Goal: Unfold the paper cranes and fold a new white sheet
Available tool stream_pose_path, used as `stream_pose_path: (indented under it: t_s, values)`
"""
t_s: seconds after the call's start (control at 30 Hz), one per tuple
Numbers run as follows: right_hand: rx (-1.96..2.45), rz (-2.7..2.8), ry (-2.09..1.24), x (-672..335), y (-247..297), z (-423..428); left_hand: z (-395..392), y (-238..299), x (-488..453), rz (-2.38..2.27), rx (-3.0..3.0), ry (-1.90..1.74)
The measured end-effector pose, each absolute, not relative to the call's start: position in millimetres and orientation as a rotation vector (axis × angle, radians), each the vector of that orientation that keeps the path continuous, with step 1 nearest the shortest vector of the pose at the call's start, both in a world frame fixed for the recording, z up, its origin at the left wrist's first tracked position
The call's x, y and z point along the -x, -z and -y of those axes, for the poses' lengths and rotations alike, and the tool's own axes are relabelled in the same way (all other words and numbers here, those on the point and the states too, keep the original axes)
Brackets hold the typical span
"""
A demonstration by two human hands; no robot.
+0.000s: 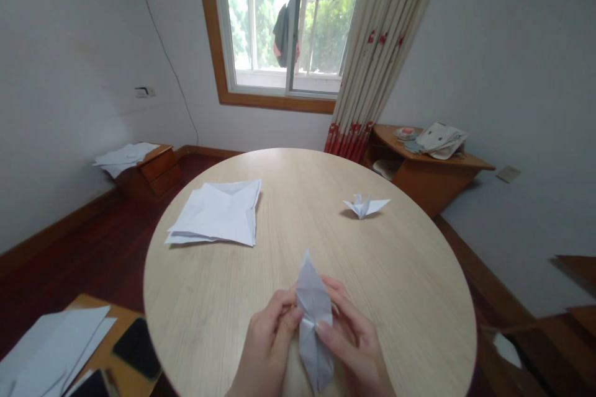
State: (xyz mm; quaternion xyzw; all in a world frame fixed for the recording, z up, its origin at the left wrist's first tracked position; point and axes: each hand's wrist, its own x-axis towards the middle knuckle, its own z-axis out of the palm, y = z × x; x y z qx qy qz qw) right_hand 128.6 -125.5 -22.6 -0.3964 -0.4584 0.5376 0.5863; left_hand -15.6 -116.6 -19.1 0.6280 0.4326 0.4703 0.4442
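A long, pointed piece of folded white paper is held upright between both hands above the near part of the round table. My left hand grips its left edge, thumb pressed on the front near the middle. From the other side my right hand pinches it, with the thumb on the centre crease and the fingers behind. The paper hides some of the fingertips. Farther off to the right stands a finished white paper crane, touched by neither hand.
A stack of white paper sheets lies on the table's left side. At lower left, a wooden surface bears more paper and a dark phone. A wooden desk with a cloth bag stands behind at right.
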Motion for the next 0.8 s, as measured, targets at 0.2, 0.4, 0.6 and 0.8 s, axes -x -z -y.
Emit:
stream_pose_path:
  t_s: [0.2,0.4,0.6,0.8]
  values:
    - [0.944,1.066,-1.185,-125,30,124,109,11,20,-1.041,-1.541,-1.116]
    - [1.221,1.02,-0.803,-118,27,125,114,29,7,-1.162,-1.369,-1.327]
    - [1.183,1.271,-0.6,-123,25,124,113,20,13,-1.098,-1.655,-1.293]
    - [1.114,1.887,-0.758,-144,-3,115,104,-5,24,-1.065,-1.919,-1.048]
